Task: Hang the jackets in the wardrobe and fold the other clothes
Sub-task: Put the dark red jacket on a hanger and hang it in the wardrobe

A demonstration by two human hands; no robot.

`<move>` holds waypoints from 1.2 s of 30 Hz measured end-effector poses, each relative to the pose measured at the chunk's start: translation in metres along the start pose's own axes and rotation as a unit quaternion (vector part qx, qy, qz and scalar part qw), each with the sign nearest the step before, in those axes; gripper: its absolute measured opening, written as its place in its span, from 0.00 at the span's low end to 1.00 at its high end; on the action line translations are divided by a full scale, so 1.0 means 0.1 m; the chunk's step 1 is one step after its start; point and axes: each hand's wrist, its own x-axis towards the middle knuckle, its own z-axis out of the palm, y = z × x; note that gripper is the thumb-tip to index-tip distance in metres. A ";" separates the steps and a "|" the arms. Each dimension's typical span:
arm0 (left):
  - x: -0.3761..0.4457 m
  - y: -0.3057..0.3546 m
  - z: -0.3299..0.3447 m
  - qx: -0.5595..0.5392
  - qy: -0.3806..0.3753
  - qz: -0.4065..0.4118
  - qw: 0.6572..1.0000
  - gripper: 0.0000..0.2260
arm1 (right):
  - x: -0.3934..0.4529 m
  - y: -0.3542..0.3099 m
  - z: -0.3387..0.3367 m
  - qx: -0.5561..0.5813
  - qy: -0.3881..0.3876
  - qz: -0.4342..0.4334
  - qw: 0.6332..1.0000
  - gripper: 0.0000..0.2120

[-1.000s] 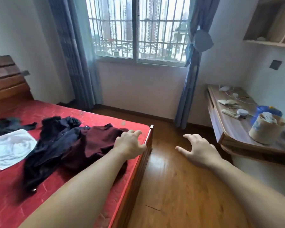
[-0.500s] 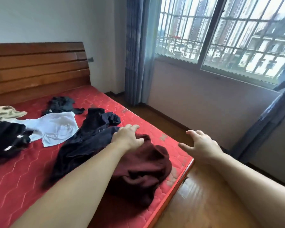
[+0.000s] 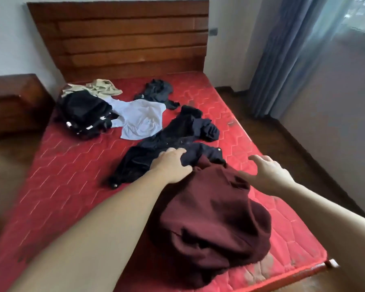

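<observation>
Head view, looking down the red mattress (image 3: 67, 182) toward the wooden headboard (image 3: 122, 36). My left hand (image 3: 172, 165) lies palm down on the dark navy jacket (image 3: 177, 140), fingers loosely spread and flat on the cloth, not closed around it as far as I can tell. My right hand (image 3: 268, 171) hovers just right of it, fingers wide and empty, above the far edge of the maroon garment (image 3: 215, 224) heaped near me. Farther off lie a white shirt (image 3: 139, 119), a black pile (image 3: 86, 114) at the left, a beige piece (image 3: 101, 88) and another dark garment (image 3: 156, 91). Blue curtains (image 3: 282, 60) hang at the right.
</observation>
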 end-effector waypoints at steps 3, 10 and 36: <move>0.27 -0.06 0.45 0.008 -0.028 -0.064 0.998 0.30 | 0.51 0.15 0.38 0.006 -0.051 -0.015 0.999 0.38; 0.76 -0.58 1.75 0.012 -0.147 -0.190 0.971 0.42 | 1.14 0.41 1.81 0.001 -0.156 0.014 0.988 0.44; 0.87 -0.74 1.84 -0.212 0.142 -0.220 0.941 0.03 | 1.11 0.26 2.58 0.188 -0.244 0.114 0.944 0.08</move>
